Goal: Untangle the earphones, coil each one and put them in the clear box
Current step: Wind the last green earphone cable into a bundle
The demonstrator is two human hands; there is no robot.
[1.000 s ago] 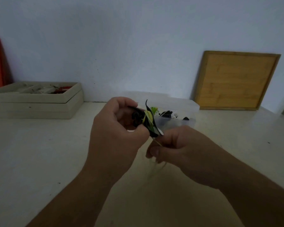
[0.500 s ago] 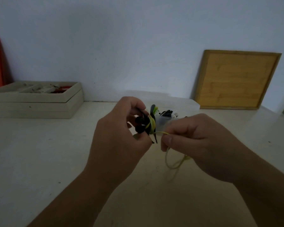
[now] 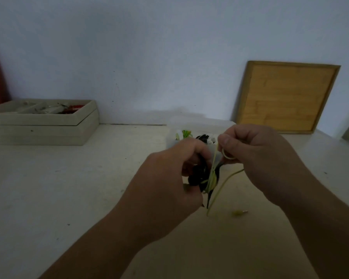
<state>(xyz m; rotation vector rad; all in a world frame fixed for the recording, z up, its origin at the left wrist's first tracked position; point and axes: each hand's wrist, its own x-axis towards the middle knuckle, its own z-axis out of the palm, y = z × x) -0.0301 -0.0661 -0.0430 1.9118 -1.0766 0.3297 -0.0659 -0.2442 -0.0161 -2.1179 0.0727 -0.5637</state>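
Two grips near clear box (image 3: 170,142): left hand (image 3: 165,178) clamps earphones (image 3: 197,176), right hand (image 3: 260,158) pinches cord (image 3: 228,176).

Pale table (image 3: 69,188), beige tray (image 3: 42,133), clear box (image 3: 170,142), wooden board (image 3: 286,97)

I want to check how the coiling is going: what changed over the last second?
The right hand carried the yellow-green cable from below the black bundle up above it; the plug end has come into view beneath the hands. The left hand kept gripping the bundle; the clear box, wooden tray and board stayed put.
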